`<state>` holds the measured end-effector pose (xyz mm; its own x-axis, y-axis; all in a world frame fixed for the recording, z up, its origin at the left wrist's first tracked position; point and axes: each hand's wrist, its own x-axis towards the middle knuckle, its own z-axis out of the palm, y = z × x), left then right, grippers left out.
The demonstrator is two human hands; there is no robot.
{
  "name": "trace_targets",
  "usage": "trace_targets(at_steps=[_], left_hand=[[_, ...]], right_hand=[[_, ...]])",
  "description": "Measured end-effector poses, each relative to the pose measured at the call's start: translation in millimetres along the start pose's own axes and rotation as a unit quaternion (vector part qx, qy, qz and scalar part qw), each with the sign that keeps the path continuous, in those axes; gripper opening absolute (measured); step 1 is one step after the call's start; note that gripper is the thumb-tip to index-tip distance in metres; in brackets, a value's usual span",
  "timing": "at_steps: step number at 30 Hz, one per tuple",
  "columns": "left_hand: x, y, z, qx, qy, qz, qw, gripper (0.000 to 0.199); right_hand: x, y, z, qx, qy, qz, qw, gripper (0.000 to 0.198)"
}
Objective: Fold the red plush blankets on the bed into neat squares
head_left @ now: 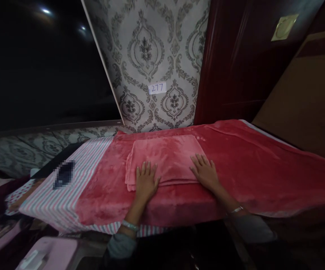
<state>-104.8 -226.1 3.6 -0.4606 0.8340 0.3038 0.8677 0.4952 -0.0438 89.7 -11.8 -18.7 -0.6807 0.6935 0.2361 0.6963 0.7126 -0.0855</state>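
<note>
A folded pink plush cloth [168, 155], blanket-like and in several layers, lies flat on a larger red plush blanket [247, 161]. My left hand [146, 180] rests on the folded cloth's near left part, fingers spread and pointing away from me. On its near right corner lies my right hand [205, 170], also flat with fingers apart. Neither hand grips anything. The layered folds show along the cloth's left and near edges.
Under the red blanket is a striped sheet [89, 161], with a blurred-out dark object [63, 174] on it. Patterned wallpaper [145, 48], a large black screen [44, 67] and a dark red door panel [235, 56] stand behind. A pink box-like thing [52, 253] is at lower left.
</note>
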Motion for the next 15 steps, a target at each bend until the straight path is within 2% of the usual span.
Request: trace_targets(at_steps=[3,5,8,10,13,15], left_hand=[[-14,-12,-5,-0.007,0.006,-0.014,1.000,0.054],[-13,-12,-14,-0.019,-0.001,-0.027,0.999,0.050],[0,8,-28,-0.045,0.000,-0.024,0.999,0.049],[11,29,-29,-0.063,0.012,0.012,0.998,0.054],[14,57,-13,-0.069,0.022,0.060,0.996,0.061],[8,66,3,-0.066,0.025,0.077,0.995,0.064]], right_hand=[[-10,22,-4,0.005,-0.033,0.024,0.999,0.052],[-8,24,-13,0.011,-0.040,0.022,0.999,0.051],[6,1,-27,0.040,-0.014,-0.029,0.999,0.051],[18,-24,-33,0.077,-0.002,-0.085,0.993,0.053],[27,-56,-30,0.100,-0.021,-0.139,0.985,0.053],[27,-64,-22,0.084,-0.033,-0.152,0.984,0.053]])
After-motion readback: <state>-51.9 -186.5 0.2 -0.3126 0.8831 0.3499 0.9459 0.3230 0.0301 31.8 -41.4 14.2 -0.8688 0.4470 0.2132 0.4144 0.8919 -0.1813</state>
